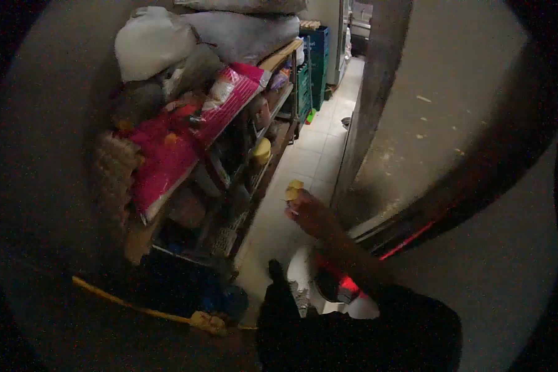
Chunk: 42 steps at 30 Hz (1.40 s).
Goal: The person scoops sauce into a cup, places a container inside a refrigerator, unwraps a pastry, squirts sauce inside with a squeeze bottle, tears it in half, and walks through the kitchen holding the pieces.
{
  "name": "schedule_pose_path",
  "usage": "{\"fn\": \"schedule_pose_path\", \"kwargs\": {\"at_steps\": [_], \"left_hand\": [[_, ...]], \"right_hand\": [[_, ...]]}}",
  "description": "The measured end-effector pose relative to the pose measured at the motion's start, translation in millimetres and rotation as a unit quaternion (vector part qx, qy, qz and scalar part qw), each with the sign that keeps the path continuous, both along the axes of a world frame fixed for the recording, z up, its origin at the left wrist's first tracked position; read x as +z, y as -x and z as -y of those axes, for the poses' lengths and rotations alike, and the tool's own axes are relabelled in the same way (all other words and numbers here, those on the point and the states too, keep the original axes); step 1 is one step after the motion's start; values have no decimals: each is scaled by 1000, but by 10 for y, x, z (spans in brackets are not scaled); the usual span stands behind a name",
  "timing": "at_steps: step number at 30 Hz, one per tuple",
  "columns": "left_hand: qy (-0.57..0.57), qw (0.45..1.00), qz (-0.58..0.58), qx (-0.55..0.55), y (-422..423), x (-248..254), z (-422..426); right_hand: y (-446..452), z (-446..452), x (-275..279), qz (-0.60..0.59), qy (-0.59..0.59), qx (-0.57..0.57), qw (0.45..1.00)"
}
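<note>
My right hand (311, 214) reaches forward over the walkway, its fingers closed around a small pale-yellow piece (294, 188) whose kind I cannot make out. The bare forearm comes out of a dark sleeve. In the shadow at the bottom, my left hand (232, 344) is dim and partly hidden. Its fingers seem closed on a yellowish lump (208, 323), also too dark to identify. Beside that lump runs a thin yellow strip (130, 304); whether the hand touches it I cannot tell.
Along the left stands a shelf rack (273, 133) loaded with a pink packet (173, 149), a white sack (152, 46) and a yellow-lidded container (262, 150). Green crates (304, 93) stand farther back. A stained pale panel (440, 93) borders the tiled floor (316, 146) on the right.
</note>
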State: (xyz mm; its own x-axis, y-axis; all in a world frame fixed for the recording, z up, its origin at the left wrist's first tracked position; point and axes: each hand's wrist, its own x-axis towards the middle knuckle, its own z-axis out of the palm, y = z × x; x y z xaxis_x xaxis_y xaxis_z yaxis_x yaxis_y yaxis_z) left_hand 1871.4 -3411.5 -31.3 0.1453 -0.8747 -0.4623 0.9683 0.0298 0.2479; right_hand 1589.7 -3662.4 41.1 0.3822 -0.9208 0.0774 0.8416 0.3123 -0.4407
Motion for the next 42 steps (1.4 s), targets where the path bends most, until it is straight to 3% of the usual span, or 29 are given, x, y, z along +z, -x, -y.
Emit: {"fn": "schedule_pose_path", "kwargs": {"at_steps": [2, 4, 6, 8, 10, 12, 13, 15, 16, 17, 20, 21, 26, 29, 31, 32, 33, 35, 36, 40, 42], "left_hand": [[-1, 1000, -3, -10, -133, -137, 383], [6, 1000, -7, -28, -276, -228, 800], [27, 998, -20, -49, -413, -296, 1240], [56, 994, -42, -84, -541, -386, 1674], [77, 984, -51, -150, -498, -350, 2256], [20, 972, 3, -232, -271, -73, 2844], [-22, 960, 36, -277, -112, 197, 3118], [107, 927, -111, -343, 205, 137, 3803], [141, 906, -154, -369, 387, 151, 4160], [113, 907, -146, -379, 626, 275, 4444], [103, 914, -91, -381, 1475, 487, 5473], [120, 891, -156, -408, 1740, 475, 5817], [154, 903, -69, -395, 2912, 1157, 7053], [173, 890, -68, -417, 3200, 1409, 7722], [157, 884, -70, -435, 3416, 1352, 8146], [163, 876, -69, -449, 3564, 1841, 7899], [179, 866, -87, -458, 3733, 1859, 8139], [192, 851, -129, -470, 4031, 1983, 8457], [168, 861, -126, -464, 4135, 2096, 8571], [122, 875, -103, -456, 4303, 2719, 8771], [113, 876, -105, -457, 4488, 2748, 9000]], "right_hand": [[142, 207, -84, -33, -46, -44, 997], [264, 448, 257, -126, -59, -89, 986], [486, 792, -146, -414, 92, -131, 896], [513, 943, -58, -185, -72, -83, 977], [585, 1335, -192, -165, -88, -68, 980], [569, 1658, -542, -281, -36, -140, 949], [589, 1818, -652, -408, 29, -210, 888], [592, 2043, -560, -362, 16, -257, 896], [579, 2158, -233, -184, -53, -235, 953], [585, 2313, 17, 1, -117, -201, 973], [776, 2967, 124, 70, 17, -208, 976], [864, 3115, 193, 58, 25, -245, 967], [1360, 4010, 658, 16, 64, -389, 919], [1875, 4785, 610, 158, 85, -353, 918], [2013, 5158, 813, -129, 42, -517, 845], [2217, 5182, 1176, -122, 59, -525, 840], [2428, 5212, 1518, -115, 76, -532, 835], [2839, 5587, 1633, 179, 193, -407, 875], [2770, 5576, 2029, 175, 145, -430, 874], [2797, 5808, 2822, 160, 146, -371, 903], [2929, 6024, 2834, 102, 147, -406, 896]]}}
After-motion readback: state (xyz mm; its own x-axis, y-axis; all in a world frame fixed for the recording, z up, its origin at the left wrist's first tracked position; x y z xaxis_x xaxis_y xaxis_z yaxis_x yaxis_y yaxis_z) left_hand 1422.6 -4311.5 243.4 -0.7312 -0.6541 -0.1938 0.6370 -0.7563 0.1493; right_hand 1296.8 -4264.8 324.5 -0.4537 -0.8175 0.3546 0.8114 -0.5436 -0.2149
